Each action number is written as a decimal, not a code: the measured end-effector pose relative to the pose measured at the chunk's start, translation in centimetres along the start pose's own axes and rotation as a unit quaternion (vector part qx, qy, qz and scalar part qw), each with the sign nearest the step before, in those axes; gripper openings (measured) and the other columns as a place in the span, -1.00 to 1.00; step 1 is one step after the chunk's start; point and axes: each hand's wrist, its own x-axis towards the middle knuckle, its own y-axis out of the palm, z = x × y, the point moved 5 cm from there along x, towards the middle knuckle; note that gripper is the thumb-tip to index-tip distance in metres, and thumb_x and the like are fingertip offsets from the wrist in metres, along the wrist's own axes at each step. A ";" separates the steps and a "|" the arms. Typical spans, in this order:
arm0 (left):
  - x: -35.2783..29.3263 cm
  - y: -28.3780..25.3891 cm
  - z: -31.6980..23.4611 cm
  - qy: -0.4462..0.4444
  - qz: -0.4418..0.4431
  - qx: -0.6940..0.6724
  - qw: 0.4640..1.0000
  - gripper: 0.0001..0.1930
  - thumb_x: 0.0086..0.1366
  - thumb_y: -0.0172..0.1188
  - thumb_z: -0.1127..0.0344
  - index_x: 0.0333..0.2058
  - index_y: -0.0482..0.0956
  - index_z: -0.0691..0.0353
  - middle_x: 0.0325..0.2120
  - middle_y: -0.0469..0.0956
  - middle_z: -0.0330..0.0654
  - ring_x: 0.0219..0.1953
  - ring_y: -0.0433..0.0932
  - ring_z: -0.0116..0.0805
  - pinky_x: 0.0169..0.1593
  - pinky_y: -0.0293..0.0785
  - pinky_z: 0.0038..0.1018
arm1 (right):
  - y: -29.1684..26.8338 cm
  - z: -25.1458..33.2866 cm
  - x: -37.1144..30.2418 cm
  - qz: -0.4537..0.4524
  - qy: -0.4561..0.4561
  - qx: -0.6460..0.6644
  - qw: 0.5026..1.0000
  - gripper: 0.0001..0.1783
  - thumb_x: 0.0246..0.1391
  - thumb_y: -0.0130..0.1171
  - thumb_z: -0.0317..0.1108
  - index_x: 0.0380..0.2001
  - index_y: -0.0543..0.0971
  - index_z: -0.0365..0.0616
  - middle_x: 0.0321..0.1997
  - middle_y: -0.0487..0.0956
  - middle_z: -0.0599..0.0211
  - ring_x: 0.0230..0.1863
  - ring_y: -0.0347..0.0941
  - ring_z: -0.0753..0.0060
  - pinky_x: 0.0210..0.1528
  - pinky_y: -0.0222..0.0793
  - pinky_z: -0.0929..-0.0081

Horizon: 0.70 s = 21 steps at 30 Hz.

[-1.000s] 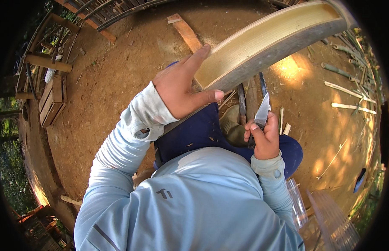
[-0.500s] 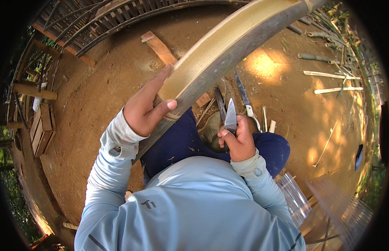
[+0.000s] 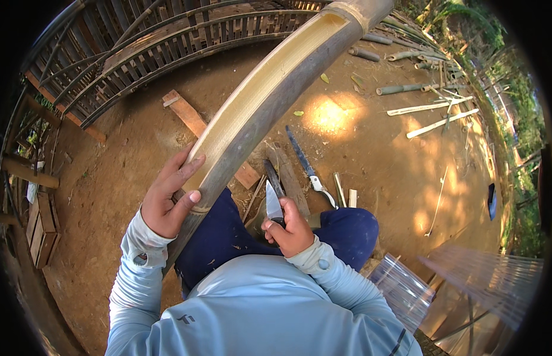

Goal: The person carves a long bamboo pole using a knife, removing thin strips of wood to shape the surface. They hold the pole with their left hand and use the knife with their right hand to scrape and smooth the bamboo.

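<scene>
A thick bamboo pole (image 3: 243, 142) slants from beside my left thigh up to the top of the view. A long strip is cut from its upper side, baring the pale hollow inside. My left hand (image 3: 169, 202) grips the pole near the lower end of that opening, thumb on the near side and fingers over the cut edge. In front of my lap, my right hand (image 3: 292, 230) is closed round the dark handle of a knife (image 3: 273, 203). The short blade points up and away, apart from the bamboo.
A pruning saw (image 3: 310, 171) and a dark long tool (image 3: 274, 178) lie beyond my right hand. An orange-brown plank (image 3: 191, 117) rests under the pole. Bamboo lengths (image 3: 400, 89) are at far right, a slatted bench (image 3: 163, 56) at far left, clear corrugated sheets (image 3: 403, 288) at near right.
The view has swung to the right, so hands, pole and ground sit further left in it. The pole's upper joint now shows more fully. Both hands keep their holds.
</scene>
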 end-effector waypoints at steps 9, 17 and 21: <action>-0.5 0.6 -1.4 0.004 -0.028 0.033 0.999 -0.60 0.23 0.28 0.37 0.07 0.66 0.17 0.32 0.25 0.29 0.37 0.25 0.24 0.39 0.16 -0.14 | -0.1 -0.5 0.0 0.000 -0.019 0.026 0.999 -0.53 0.26 0.04 -0.51 0.18 0.18 -0.28 -0.26 0.52 0.24 -0.40 0.44 0.53 -0.36 0.43 0.51; -0.8 1.2 -2.3 -0.012 -0.037 0.061 0.997 -0.64 0.16 0.34 0.39 -0.03 0.71 0.22 0.35 0.23 0.26 0.41 0.21 0.22 0.41 0.14 -0.07 | -0.1 -0.5 -0.1 -0.006 -0.007 0.021 1.000 -0.54 0.26 0.03 -0.52 0.16 0.18 -0.29 -0.26 0.52 0.23 -0.40 0.44 0.51 -0.36 0.43 0.51; -1.2 1.7 -3.1 -0.003 -0.053 0.101 0.993 -0.67 0.09 0.37 0.42 -0.11 0.73 0.24 0.33 0.24 0.26 0.38 0.24 0.24 0.39 0.18 -0.06 | -0.2 -0.6 -0.2 -0.004 -0.014 0.027 1.000 -0.54 0.26 0.02 -0.52 0.17 0.17 -0.29 -0.25 0.53 0.22 -0.39 0.45 0.51 -0.35 0.43 0.50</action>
